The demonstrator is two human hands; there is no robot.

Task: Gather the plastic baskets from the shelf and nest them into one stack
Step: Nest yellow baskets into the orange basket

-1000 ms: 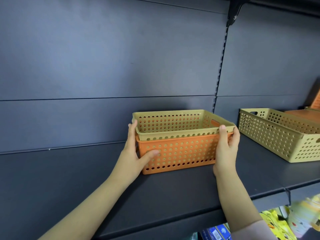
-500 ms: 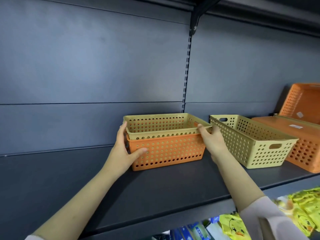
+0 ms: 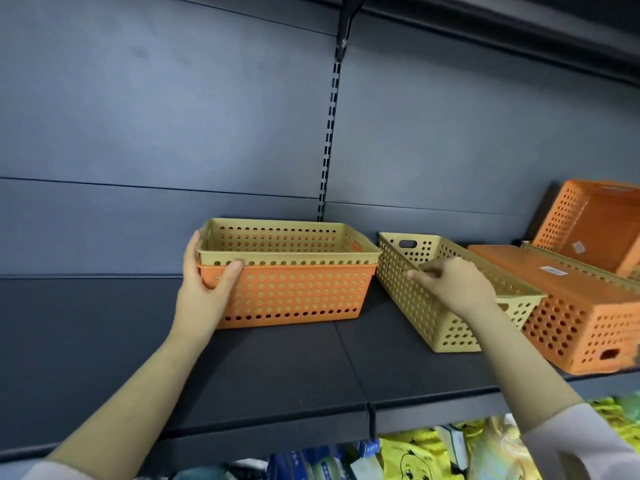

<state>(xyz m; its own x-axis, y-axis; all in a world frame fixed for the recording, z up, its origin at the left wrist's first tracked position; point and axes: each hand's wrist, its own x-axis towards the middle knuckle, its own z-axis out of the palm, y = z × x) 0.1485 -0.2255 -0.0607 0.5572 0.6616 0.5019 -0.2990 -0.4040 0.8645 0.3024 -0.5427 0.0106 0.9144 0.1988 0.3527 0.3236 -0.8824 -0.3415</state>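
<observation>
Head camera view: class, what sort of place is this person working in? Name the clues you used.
Most likely a shop aisle. The dark shelf hangs from a slotted upright on a panelled back wall, an upturned orange basket carries a label, and packaged goods fill the shelf below.

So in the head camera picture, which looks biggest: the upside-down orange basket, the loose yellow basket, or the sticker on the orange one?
1-2. Upside-down orange basket and loose yellow basket: look alike, unsure.
3. Sticker: smallest.

Both arms are extended forward; the left hand [image 3: 204,282] is clamped, the right hand [image 3: 453,284] held loosely curled.
</observation>
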